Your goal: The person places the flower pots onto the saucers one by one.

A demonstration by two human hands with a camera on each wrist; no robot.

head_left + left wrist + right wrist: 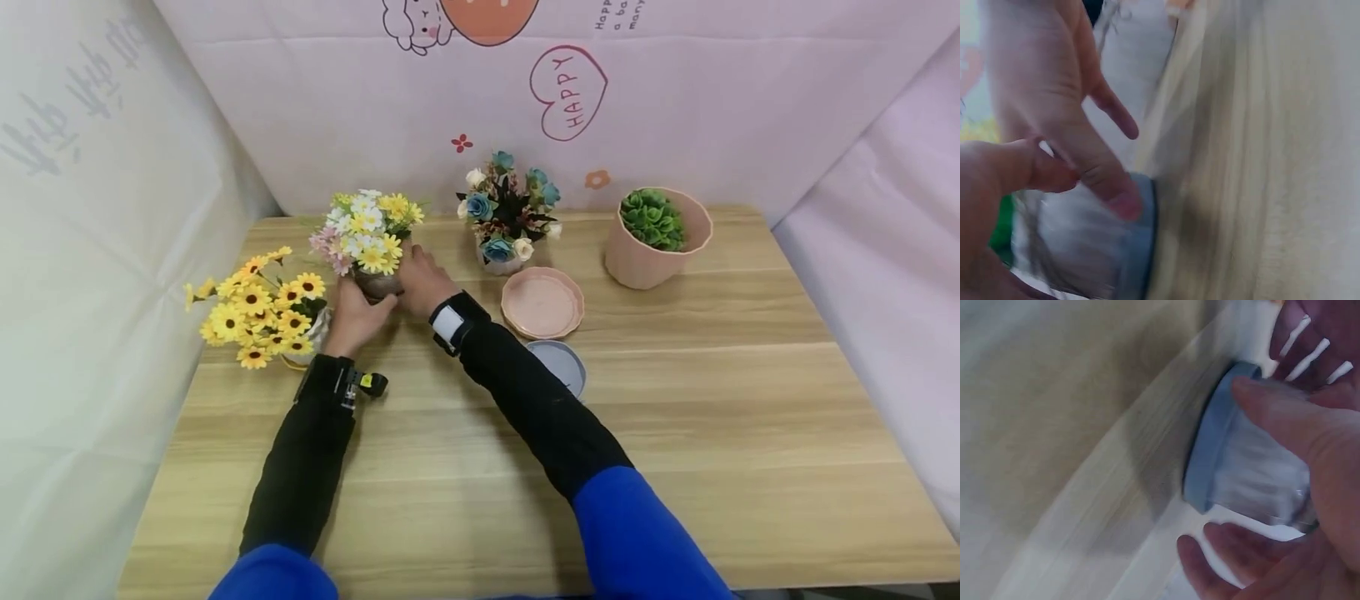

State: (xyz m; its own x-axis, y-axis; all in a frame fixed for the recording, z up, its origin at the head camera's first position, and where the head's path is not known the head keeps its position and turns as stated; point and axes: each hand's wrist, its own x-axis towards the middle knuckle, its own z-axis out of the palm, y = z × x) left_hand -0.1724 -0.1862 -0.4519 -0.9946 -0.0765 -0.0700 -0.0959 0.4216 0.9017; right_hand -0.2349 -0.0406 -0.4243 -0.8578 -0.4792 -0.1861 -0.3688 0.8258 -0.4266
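Note:
A grey flowerpot (377, 284) holds artificial daisies (369, 232) in white, yellow and pink. My left hand (354, 320) grips its near left side, thumb pointing right across the front. From the right, my right hand (426, 282) holds the same pot, with fingers partly hidden behind it. The right wrist view shows a blue-grey saucer (1209, 447) against the pot's base, with a thumb lying on the pot beside the rim. Blur hides whether the saucer touches the table.
Yellow sunflowers in a pale pot (318, 333) stand left. Behind the right hand is a pot of blue and cream roses (504, 208). A pink saucer (543, 302) and a grey-blue saucer (561, 367) lie mid-table, the latter partly under the right sleeve. A pink planter (645, 260) holds a green plant (651, 218).

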